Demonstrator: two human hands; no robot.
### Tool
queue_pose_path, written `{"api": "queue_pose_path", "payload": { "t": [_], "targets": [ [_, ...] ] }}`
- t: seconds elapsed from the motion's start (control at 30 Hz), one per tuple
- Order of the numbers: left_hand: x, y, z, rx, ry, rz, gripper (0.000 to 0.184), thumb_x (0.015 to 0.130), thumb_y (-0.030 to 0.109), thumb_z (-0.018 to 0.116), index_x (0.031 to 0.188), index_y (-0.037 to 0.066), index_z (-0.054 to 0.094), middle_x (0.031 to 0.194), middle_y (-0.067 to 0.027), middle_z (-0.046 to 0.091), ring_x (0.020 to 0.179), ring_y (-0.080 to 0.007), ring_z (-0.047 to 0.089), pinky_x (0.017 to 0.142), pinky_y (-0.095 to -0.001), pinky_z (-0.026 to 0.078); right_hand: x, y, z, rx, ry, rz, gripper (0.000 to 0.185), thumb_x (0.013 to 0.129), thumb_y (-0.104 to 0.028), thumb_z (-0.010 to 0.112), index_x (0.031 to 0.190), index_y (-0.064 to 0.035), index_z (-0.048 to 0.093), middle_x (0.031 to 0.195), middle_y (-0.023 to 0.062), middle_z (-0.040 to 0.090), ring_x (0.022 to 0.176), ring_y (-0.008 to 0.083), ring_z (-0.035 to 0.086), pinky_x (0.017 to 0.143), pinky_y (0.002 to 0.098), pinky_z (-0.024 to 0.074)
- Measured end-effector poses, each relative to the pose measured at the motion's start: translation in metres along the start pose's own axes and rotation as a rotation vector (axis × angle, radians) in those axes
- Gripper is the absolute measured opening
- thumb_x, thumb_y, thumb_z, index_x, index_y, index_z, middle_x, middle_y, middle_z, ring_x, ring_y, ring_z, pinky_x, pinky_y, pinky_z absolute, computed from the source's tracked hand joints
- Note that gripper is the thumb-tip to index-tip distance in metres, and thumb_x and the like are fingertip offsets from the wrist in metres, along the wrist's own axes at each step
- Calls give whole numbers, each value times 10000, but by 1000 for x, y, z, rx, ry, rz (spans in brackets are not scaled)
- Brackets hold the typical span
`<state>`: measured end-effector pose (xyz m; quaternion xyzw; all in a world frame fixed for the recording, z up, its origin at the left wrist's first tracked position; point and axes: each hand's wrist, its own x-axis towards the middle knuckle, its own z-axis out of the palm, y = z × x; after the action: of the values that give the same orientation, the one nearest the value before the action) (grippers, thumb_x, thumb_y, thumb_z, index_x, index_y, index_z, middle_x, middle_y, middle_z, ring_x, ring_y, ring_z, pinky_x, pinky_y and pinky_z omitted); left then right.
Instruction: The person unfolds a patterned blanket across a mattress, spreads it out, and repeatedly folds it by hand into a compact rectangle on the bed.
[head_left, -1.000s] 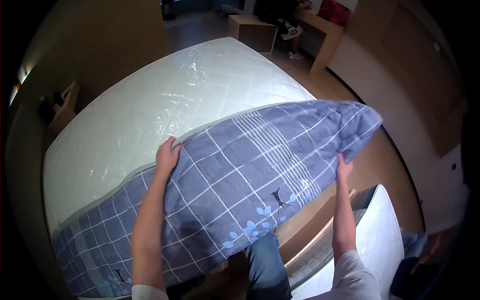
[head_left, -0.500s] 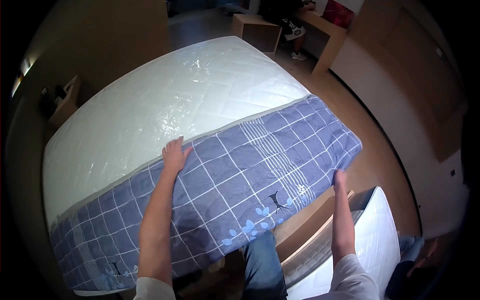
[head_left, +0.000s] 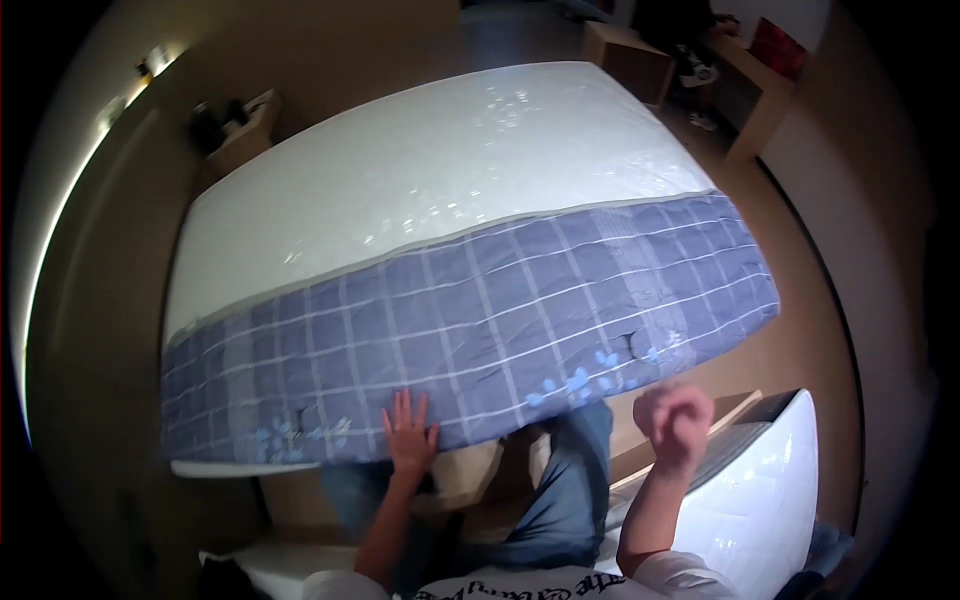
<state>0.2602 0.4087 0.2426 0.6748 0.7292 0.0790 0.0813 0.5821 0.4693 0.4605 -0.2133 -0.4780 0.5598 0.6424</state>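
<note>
A white mattress in shiny clear plastic lies across the middle of the view. Its near part is covered by a blue-grey checked fitted sheet with white lines and light blue leaves; the sheet's edge runs across the mattress from left to right. My left hand rests on the near side of the sheet, open, its fingers spread. Off the sheet, my right hand is in the air near the front edge at the right. Its fingers are curled in, slightly blurred, with nothing visible in them.
A second plastic-wrapped mattress stands on edge at the lower right, beside a wooden board. At the back right a person is by a wooden desk with a red bag. A bedside cabinet stands at the back left.
My left hand has moved from the sheet's far edge to its near side. My right hand has let go of the sheet's right corner and curled. The view has shifted, showing more of the left wall.
</note>
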Motion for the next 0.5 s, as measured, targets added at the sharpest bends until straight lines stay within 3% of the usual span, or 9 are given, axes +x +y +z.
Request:
{"api": "queue_pose_path", "payload": {
  "t": [0.07,0.13,0.17,0.2,0.27,0.3,0.33,0.4,0.5],
  "targets": [
    [-44,-12,1,-12,47,-40,595,777,282,550,1308,120,339,1374,-152,253,1282,-307,205,1024,-490,147,5,-24,73,204,-280,-123,151,764,-119,562,780,31,566,425,36,407,342,160,348,357,285,304],
    [-75,-23,9,-24,93,-78,607,775,292,555,1309,114,331,1374,-154,250,1278,-311,210,1019,-498,151,-4,-46,135,389,-385,-117,165,767,-138,562,696,10,553,409,44,433,305,187,339,325,312,279],
    [-82,-23,8,-62,89,-72,620,771,295,561,1312,111,323,1378,-157,238,1279,-312,205,1016,-502,154,-7,-49,155,441,-532,-156,128,781,-119,572,855,-34,512,481,69,504,349,174,425,351,300,351],
    [-84,-25,7,-99,92,-61,633,767,298,567,1315,107,314,1382,-161,225,1280,-314,201,1013,-506,157,-8,-53,173,493,-679,-204,246,796,-101,583,1014,-78,471,552,94,575,393,161,511,377,287,423],
    [-85,-25,8,-104,107,-78,651,763,285,575,1322,101,297,1386,-169,209,1283,-319,190,1013,-507,159,-10,-81,205,486,-930,8,521,789,-9,523,1243,-253,447,703,89,611,369,104,416,334,227,311],
    [-86,-23,8,-122,122,-71,670,759,273,582,1330,95,279,1390,-177,192,1285,-325,178,1012,-508,160,-23,-76,222,585,-864,-89,435,756,42,500,1094,-217,588,713,99,607,377,93,418,334,225,296],
    [-87,-22,8,-119,128,-84,670,759,273,582,1330,95,279,1390,-177,192,1285,-325,178,1012,-508,160,-31,-68,237,595,-874,-85,435,756,42,500,1094,-217,588,713,99,607,377,93,418,334,225,296],
    [-86,-23,7,-117,95,-82,702,752,285,588,1339,97,251,1397,-178,164,1290,-329,160,1008,-515,163,-45,-56,260,810,-896,-311,417,720,80,500,1027,-178,611,688,118,593,381,98,421,332,225,286],
    [-87,-29,6,-118,108,-56,734,734,271,607,1343,99,236,1397,-178,162,1288,-327,163,1008,-512,163,-60,-56,282,775,-881,-322,348,740,54,497,997,-152,608,667,115,577,385,106,422,327,230,280]
  ]
}}
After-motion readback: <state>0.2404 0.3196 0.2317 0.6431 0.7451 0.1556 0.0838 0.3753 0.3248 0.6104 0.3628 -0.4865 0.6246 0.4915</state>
